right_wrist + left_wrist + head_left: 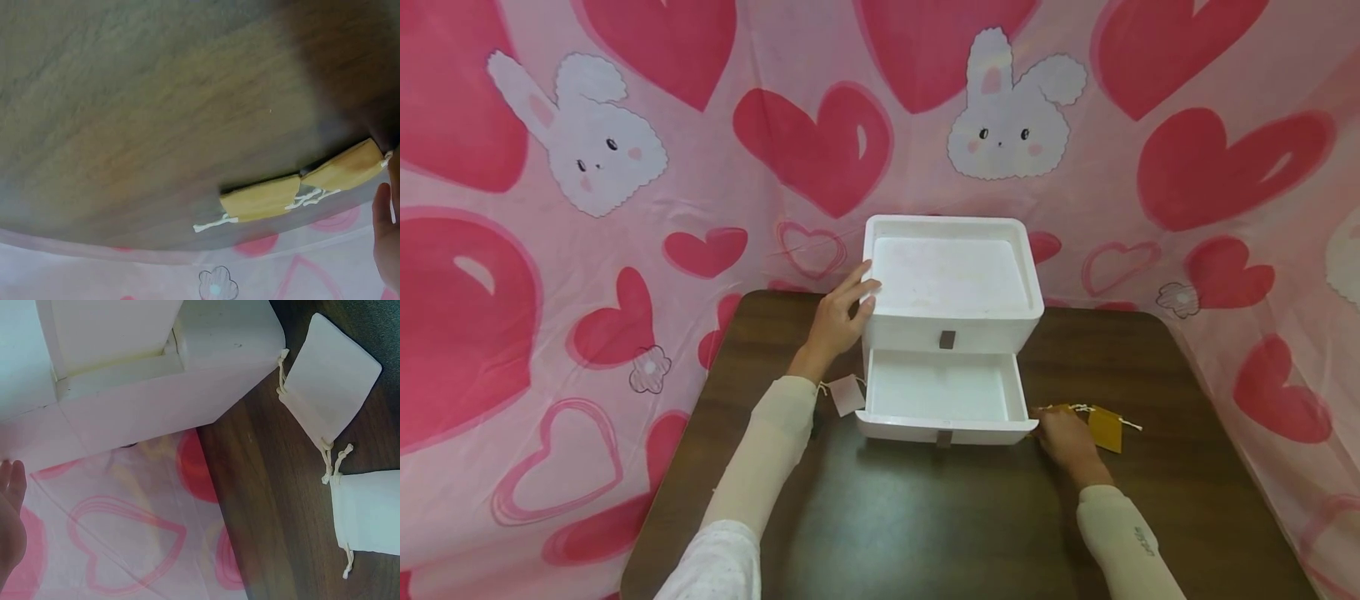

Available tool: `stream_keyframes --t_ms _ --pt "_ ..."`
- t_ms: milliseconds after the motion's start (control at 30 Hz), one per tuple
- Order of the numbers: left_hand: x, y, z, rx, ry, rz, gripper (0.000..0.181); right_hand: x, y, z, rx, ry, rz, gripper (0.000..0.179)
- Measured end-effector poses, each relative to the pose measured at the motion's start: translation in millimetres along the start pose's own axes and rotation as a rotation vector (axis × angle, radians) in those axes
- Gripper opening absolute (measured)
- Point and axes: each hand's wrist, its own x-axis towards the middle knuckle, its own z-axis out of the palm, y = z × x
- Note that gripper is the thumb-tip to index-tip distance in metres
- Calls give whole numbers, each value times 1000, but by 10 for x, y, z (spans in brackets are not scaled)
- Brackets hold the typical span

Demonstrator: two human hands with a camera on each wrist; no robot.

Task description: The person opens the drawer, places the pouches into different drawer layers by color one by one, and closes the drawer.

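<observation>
A white plastic two-drawer unit [955, 329] stands on the table, its lower drawer [940, 387] pulled out with nothing inside. My left hand [842, 317] rests against the unit's upper left side, fingers extended over the rim. Beyond the drawer's right front corner, my right hand [1067, 437] is low at the tabletop, beside two mustard-yellow drawstring pouches. One yellow pouch [259, 200] lies flat; the other yellow pouch [344, 167] has its corded end right at my right fingers [381, 209]. I cannot tell whether they pinch it.
Two pale drawstring pouches lie left of the unit: one pale pouch [331, 378] close by its side, another pale pouch [369, 511] beside that. The dark wooden table [925, 533] ends at a pink cloth backdrop [700, 192] with hearts and rabbits.
</observation>
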Motion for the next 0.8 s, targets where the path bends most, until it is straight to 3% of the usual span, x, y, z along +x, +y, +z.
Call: stream_keyframes --t_ms 100,333,533,800 --pt "-3 4 2 1 -1 2 34 6 0 -6 -35 10 2 9" --pt "-8 3 -8 10 4 -7 35 46 -1 -129 40 19 -13 19" --pt "-4 12 -17 7 -1 -15 35 85 -4 -323 110 105 -11 22" --pt "-6 29 -27 1 -9 -14 35 136 -48 -592 151 221 -70 26"
